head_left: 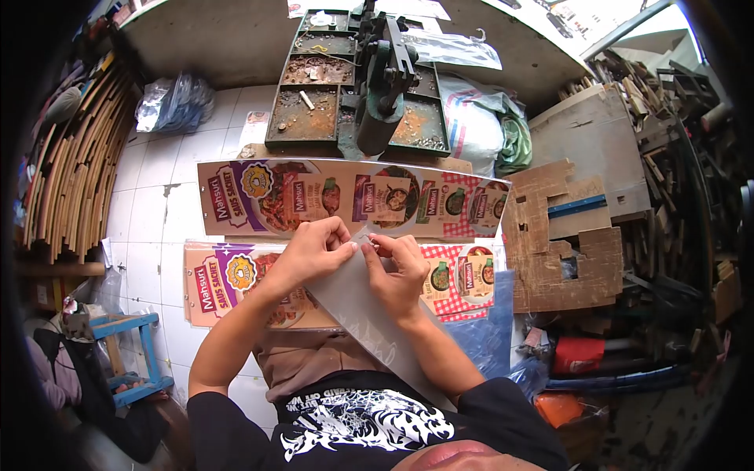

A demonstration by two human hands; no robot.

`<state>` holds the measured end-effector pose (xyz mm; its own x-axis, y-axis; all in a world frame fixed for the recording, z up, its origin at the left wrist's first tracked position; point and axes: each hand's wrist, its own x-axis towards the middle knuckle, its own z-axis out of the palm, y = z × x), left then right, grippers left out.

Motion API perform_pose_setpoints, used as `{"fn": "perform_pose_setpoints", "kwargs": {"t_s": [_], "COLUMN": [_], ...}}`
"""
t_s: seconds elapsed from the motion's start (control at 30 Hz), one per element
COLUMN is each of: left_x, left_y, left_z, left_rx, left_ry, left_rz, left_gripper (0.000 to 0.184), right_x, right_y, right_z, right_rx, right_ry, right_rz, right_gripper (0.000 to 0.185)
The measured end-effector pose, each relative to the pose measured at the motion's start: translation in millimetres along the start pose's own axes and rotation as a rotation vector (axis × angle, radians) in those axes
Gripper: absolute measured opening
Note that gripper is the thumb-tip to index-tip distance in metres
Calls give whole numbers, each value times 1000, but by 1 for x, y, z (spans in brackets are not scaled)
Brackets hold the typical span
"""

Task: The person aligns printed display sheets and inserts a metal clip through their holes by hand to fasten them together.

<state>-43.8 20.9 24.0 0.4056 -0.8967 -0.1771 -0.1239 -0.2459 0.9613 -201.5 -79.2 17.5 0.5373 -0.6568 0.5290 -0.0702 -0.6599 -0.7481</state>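
Two bare hands meet mid-view, and I see both grips drawn narrow. My left hand (320, 250) pinches the upper end of a translucent grey plastic strip (355, 302) between thumb and fingers. My right hand (399, 271) pinches just beside it, at the same end; a tiny glint shows at its fingertips, too small for me to identify.

From this grip, the strip slants down toward the wearer's black printed T-shirt (369, 428), passing over the lower Mahsuri sauce-sachet sign (212, 282) and partly behind my right forearm. The upper Mahsuri sign (228, 196) lies just beyond the lower one, close to my fingertips. Farther forward stands a dark green metal press (382, 118), with rust-stained tray compartments (339, 114) on both sides. Blue plastic sheeting (491, 334) lies right of the lower sign.
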Motion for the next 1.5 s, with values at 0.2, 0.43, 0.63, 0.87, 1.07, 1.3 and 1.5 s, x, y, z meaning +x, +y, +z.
{"fn": "perform_pose_setpoints", "kwargs": {"t_s": [0.2, 0.43, 0.63, 0.87, 1.07, 1.3, 1.5], "left_x": [-1, -2, -1, 3, 4, 5, 8], "left_y": [-1, 5, 4, -3, -9, -9, -10], "left_z": [4, 5, -1, -4, -4, -1, -1], "left_rx": [81, 100, 0, -74, -90, -167, -88], "left_ry": [62, 83, -54, -120, -140, -85, -86], "left_rz": [71, 79, -27, -24, -38, 0, -25], "left_gripper": [22, 24, 17, 17, 13, 12, 15], "right_x": [-1, -1, -3, -1, -1, -1, -1], "right_y": [-1, -2, 2, 0, -2, -1, -1], "right_z": [1, -1, 0, -3, -4, -3, -3], "right_rx": [48, 43, 159, 145, 165, 163, 138], "right_ry": [8, -6, 13, -5, -17, -17, -22], "right_rz": [81, 79, 192, 193, 222, 221, 203], "right_gripper": [22, 21, 20, 19, 19, 18, 19]}}
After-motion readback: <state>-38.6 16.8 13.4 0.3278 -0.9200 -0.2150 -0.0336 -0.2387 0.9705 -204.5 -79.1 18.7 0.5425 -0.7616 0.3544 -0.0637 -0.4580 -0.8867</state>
